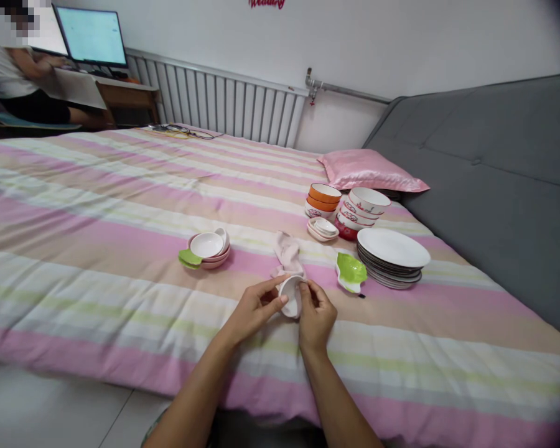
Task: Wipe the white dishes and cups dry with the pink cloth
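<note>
Small round pink-and-white bowls (208, 244) sit stacked on the striped fabric-covered bed (98, 249). Near its front edge, the left hand (256, 306) and right hand (318, 316) together hold a small, round white dish (291, 308); white round plates (394, 246) are piled rightward, toward the headboard edge.

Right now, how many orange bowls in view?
2, stacked near the pillow: upper orange bowl on top, lower orange bowl beneath, on a patterned white bowl. Nested ones may be hidden.

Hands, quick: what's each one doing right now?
Left hand: closed on the white dish, gripping its left side.
Right hand: closed on the same dish, gripping its right side.
</note>
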### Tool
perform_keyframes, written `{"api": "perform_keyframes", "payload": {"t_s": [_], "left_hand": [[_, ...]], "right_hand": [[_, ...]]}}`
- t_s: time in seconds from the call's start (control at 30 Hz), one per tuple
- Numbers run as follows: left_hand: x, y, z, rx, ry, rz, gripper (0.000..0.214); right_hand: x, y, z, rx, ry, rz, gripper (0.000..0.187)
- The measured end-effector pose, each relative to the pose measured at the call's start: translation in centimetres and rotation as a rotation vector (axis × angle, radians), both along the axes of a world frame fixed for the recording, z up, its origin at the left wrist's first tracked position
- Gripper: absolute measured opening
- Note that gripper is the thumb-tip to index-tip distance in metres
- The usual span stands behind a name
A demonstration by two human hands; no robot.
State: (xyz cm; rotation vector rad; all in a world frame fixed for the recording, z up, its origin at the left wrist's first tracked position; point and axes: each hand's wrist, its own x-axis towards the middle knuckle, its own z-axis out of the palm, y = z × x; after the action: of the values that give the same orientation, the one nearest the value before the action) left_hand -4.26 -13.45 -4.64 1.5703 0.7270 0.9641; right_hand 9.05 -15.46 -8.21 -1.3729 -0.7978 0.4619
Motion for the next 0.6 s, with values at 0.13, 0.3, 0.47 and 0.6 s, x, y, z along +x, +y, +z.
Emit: {"api": "perform_keyframes", "payload": {"t_s": [0.13, 0.3, 0.47, 0.6], "left_hand": [[-0.20, 0.06, 0.00, -0.005, 0.013, -0.001, 0.052], [-0.30, 0.03, 0.41, 0.000, 0.001, -0.038, 0.047], [-0.37, 0.02, 0.59, -0.005, -0.004, -0.071, 0.046], [-0.42, 0.08, 0.36, 0.026, 0.025, -0.073, 0.045]], "right_hand": [[-0.06, -0.13, 0.10, 0.022, -0.075, 0.011, 0.033], [-0.20, -0.22, 0.14, 0.049, -0.156, 0.021, 0.030], [-0.21, -0.38, 0.50, 0.086, -0.239, 0.034, 0.027], [-0.21, -0.49, 0.82, 0.127, -0.294, 0.045, 0.026]]}}
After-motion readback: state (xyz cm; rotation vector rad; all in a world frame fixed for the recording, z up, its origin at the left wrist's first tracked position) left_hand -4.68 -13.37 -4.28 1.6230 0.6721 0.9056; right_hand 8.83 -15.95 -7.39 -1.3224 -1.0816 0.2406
